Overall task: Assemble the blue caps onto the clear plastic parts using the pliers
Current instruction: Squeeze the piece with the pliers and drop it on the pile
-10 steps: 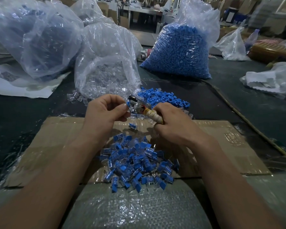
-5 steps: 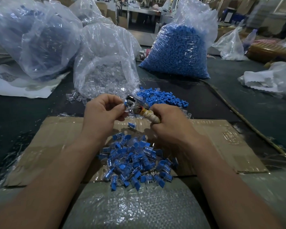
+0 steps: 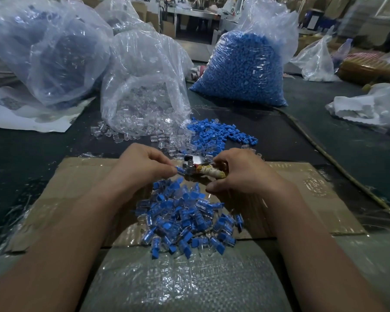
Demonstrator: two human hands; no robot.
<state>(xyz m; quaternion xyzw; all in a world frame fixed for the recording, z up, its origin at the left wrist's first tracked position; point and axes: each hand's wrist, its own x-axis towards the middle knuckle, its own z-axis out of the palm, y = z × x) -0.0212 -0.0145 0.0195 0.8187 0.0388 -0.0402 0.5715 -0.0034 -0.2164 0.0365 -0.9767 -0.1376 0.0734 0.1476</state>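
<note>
While both forearms are reaching in from the lower corners and meeting over the far half of the cardboard sheet [image 3: 88,176], the left hand [image 3: 144,167] is hovering knuckles-up with its fingers curled, pinching a small blue-capped piece [image 3: 180,170] between thumb and forefinger. That piece is pointing rightward and sitting right against the metal head of the pliers [image 3: 190,165]; whether the jaws are biting on it cannot be told. The pliers are lying roughly level between the two hands, their handles wrapped in yellowish-white tape. The right hand [image 3: 241,174] is wrapping its fingers over those handles and gripping them, thumb tucked underneath and pointing left, back of the hand facing the camera.

Just below the hands, a pile of assembled pieces [image 3: 187,219] is lying on the cardboard, clear bodies with blue caps pushed in, spilling toward the near edge and onto the woven sack [image 3: 185,278]. Beyond the hands, on the dark table [image 3: 302,136], an open bag of clear parts [image 3: 144,86] is slumping to the left, with loose clear ones scattered at its mouth. To its right a heap of loose blue caps [image 3: 218,135] is touching that spill, and farther back on the right a tall bag of blue caps [image 3: 243,68] is standing upright.
</note>
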